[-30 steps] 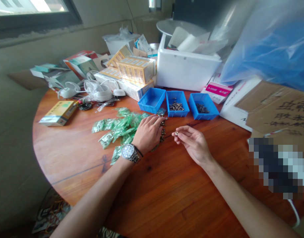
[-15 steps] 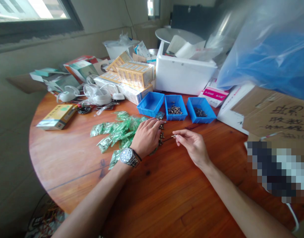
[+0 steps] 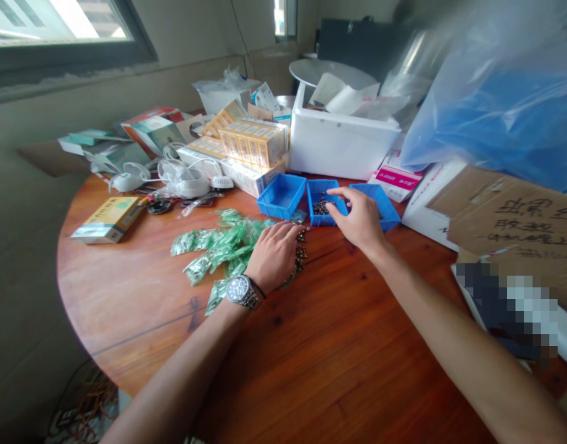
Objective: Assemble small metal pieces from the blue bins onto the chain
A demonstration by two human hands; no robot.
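Observation:
My right hand [image 3: 360, 219] is over the front of the middle blue bin [image 3: 337, 220], which holds small dark metal parts [image 3: 321, 206]. Its thumb and forefinger are spread, with nothing visible between them. Farther left, my left hand [image 3: 273, 254], with a watch [image 3: 241, 291] on the wrist, rests palm down with curled fingers by a row of small brassy metal pieces [image 3: 301, 254] on the table. What those fingers hold, if anything, is hidden. Green-tinted plastic packets [image 3: 223, 246] lie in a pile beside and partly behind this hand.
Another blue bin [image 3: 281, 196] stands left of the middle one; a third [image 3: 389, 213] is partly behind my right hand. Behind them are a white foam box [image 3: 343, 145] and yellow cartons [image 3: 253, 142]. A cardboard box [image 3: 509, 216] stands at right, a yellow box [image 3: 108, 220] at left.
My right hand has moved up and away to the middle bin, and its fingers have parted; the small metal piece it pinched is no longer seen there. My left hand has hardly moved.

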